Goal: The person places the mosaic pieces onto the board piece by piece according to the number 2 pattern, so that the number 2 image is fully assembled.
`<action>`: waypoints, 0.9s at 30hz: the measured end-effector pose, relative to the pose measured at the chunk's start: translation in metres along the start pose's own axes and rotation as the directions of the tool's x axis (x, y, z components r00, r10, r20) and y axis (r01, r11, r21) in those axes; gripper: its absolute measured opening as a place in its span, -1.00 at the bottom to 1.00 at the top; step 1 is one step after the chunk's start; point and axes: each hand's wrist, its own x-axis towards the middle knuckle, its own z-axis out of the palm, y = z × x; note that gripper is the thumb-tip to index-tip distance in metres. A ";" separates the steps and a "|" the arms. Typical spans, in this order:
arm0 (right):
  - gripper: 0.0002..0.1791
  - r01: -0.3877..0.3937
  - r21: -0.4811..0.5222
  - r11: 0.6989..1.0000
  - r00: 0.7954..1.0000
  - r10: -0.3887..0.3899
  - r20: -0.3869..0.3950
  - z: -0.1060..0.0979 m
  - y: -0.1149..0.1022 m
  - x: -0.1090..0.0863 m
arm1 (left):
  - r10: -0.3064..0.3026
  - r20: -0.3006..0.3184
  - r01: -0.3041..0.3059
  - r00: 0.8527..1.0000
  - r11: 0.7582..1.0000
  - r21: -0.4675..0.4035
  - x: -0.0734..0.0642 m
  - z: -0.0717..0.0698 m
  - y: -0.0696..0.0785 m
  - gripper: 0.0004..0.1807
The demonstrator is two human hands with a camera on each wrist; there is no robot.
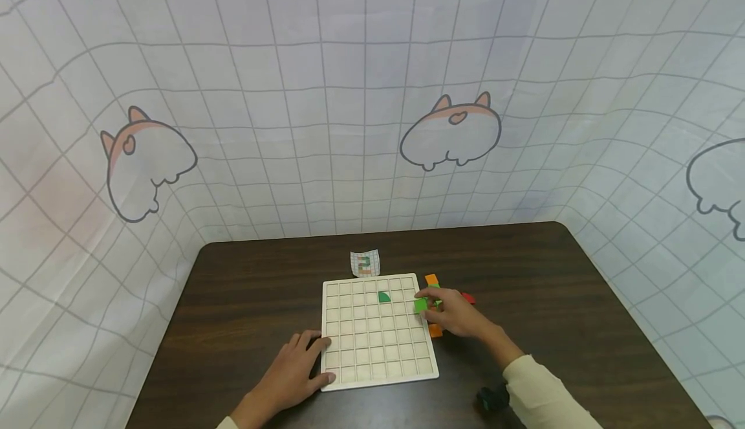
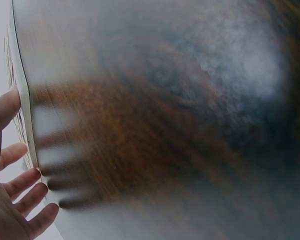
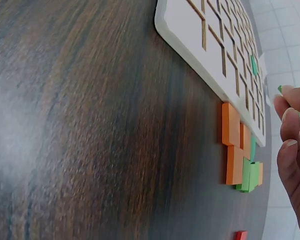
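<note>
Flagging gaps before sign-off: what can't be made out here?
Head: pattern on card, too small.
Head: loose pieces, partly hidden by the right hand.
Head: black object, too dark to identify.
Left wrist: left hand, partly cut off by edge.
Right wrist: held green piece, mostly hidden by fingers.

The grid board (image 1: 377, 353) lay on the surface (image 1: 244, 306), a card (image 1: 365, 263) just behind it. One piece (image 1: 384, 297) sat on the board toward the back. Loose blocks (image 3: 234, 166) lay along its right side, a stray block (image 3: 241, 235) farther right. The left grip (image 1: 295, 367) touched its left edge; the right grip (image 1: 454, 312) held a tile (image 1: 420, 305) near the right edge.
</note>
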 end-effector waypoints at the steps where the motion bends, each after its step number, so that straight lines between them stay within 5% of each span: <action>1: -0.65 0.003 0.002 1.000 1.000 -0.003 -0.002 0.001 0.000 0.000 | 0.000 -0.001 0.000 1.000 1.000 0.002 0.000 0.000 0.000 -0.31; 15: -0.65 0.022 -0.060 0.998 0.999 -0.024 -0.032 0.008 -0.003 0.016 | 0.000 -0.026 0.000 1.000 1.000 0.027 0.000 0.002 0.001 -0.32; 27: -0.67 0.030 -0.014 0.999 0.999 -0.031 -0.026 0.015 -0.007 0.023 | 0.011 -0.051 -0.009 0.999 0.999 0.034 -0.001 0.003 0.000 -0.32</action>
